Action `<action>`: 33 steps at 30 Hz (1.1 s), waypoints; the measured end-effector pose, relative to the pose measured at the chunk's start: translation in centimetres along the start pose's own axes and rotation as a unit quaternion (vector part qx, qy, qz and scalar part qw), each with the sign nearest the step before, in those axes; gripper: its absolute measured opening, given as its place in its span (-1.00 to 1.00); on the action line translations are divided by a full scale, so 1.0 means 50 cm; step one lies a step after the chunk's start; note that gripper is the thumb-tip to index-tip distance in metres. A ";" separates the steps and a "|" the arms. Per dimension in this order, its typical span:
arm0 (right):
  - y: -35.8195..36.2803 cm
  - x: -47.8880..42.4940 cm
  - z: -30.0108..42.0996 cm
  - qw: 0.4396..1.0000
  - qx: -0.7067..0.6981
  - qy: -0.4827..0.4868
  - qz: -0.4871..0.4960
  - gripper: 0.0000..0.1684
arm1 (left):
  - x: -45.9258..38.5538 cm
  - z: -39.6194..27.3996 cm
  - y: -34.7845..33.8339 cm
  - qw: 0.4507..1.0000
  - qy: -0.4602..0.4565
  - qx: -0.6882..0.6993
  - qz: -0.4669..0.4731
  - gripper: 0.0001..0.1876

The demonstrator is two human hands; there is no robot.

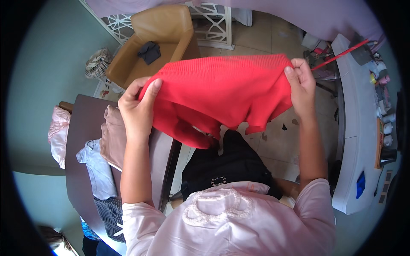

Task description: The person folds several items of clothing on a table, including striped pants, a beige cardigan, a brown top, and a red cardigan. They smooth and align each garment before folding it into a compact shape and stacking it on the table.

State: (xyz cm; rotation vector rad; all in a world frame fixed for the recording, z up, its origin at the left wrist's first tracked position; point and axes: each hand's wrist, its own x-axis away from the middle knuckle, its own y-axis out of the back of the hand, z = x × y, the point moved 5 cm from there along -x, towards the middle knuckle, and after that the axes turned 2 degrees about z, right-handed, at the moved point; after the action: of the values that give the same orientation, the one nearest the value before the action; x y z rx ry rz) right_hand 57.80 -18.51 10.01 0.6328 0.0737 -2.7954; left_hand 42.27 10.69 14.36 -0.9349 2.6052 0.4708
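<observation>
A red knit garment (208, 86) with a ribbed edge is stretched between my two hands, raised in front of my body. My left hand (139, 99) pinches its left end, thumb on top. At the upper right corner, the ribbed edge is gripped by my right hand (301, 83). The lower part of the cloth hangs in loose folds above my black trousers. To the left, on a dark table (83, 121), lie a brown folded garment (113, 134), a light blue folded garment (99, 172) and a black patterned cloth (110, 217).
Beyond the table stands a tan leather armchair (160, 28) with a dark cloth (149, 52) on its seat. On the right, a long white counter (349, 153) holds a blue item (361, 184), cups and small things. Pink fabric (59, 134) hangs at the table's far left.
</observation>
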 end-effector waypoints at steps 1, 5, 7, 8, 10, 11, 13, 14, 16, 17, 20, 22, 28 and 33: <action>0.003 -0.010 0.017 0.998 0.057 0.018 0.016 -0.94 | -0.009 0.001 -0.008 1.000 0.005 -0.024 0.015 -0.84; 0.016 -0.044 0.004 0.994 0.087 -0.064 -0.010 -0.95 | -0.025 0.034 -0.041 0.996 0.040 -0.063 0.041 -0.84; 0.009 -0.042 -0.004 0.991 0.020 -0.129 -0.028 -0.93 | -0.027 0.051 -0.054 0.995 0.043 -0.074 0.042 -0.82; 0.004 -0.043 -0.004 0.991 -0.010 -0.132 -0.025 -0.90 | -0.029 0.066 -0.061 0.996 0.058 -0.048 0.048 -0.82; -0.009 -0.044 -0.010 0.987 -0.072 -0.141 -0.014 -0.82 | -0.030 0.088 -0.070 0.994 0.089 0.002 0.059 -0.79; -0.013 -0.044 -0.014 0.985 -0.083 -0.150 -0.003 -0.79 | -0.028 0.094 -0.075 0.986 0.139 0.051 0.071 -0.79; -0.022 -0.044 -0.024 0.979 -0.108 -0.170 0.019 -0.73 | -0.021 0.084 -0.088 0.956 0.238 0.146 0.093 -0.78; -0.031 -0.042 -0.019 0.979 -0.104 -0.170 0.037 -0.73 | -0.019 0.085 -0.092 0.947 0.260 0.155 0.110 -0.78; -0.062 -0.031 0.001 0.978 -0.097 -0.169 0.074 -0.72 | -0.013 0.085 -0.096 0.927 0.302 0.173 0.141 -0.78; -0.084 -0.020 0.004 0.973 -0.087 -0.183 0.113 -0.72 | -0.009 0.084 -0.097 0.925 0.298 0.189 0.140 -0.78; -0.131 0.016 0.001 0.948 -0.026 -0.218 0.231 -0.65 | 0.021 0.078 -0.116 0.913 0.299 0.244 0.131 -0.76; -0.125 0.018 -0.018 0.946 0.148 -0.151 0.244 -0.69 | 0.029 0.087 -0.110 0.919 0.290 0.242 0.116 -0.77; -0.038 -0.028 -0.065 0.992 0.107 -0.054 0.032 -0.85 | 0.019 0.124 -0.053 0.910 0.288 0.272 0.119 -0.81; -0.052 -0.017 -0.040 0.986 0.107 -0.109 0.072 -0.88 | 0.056 0.142 -0.057 0.878 0.378 0.103 0.273 -0.68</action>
State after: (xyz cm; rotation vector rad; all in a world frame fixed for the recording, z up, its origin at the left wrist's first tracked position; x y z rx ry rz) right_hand 58.65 -15.58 8.56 0.3570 -0.3082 -2.7311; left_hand 43.47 10.00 6.35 -0.3057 3.5523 -0.1027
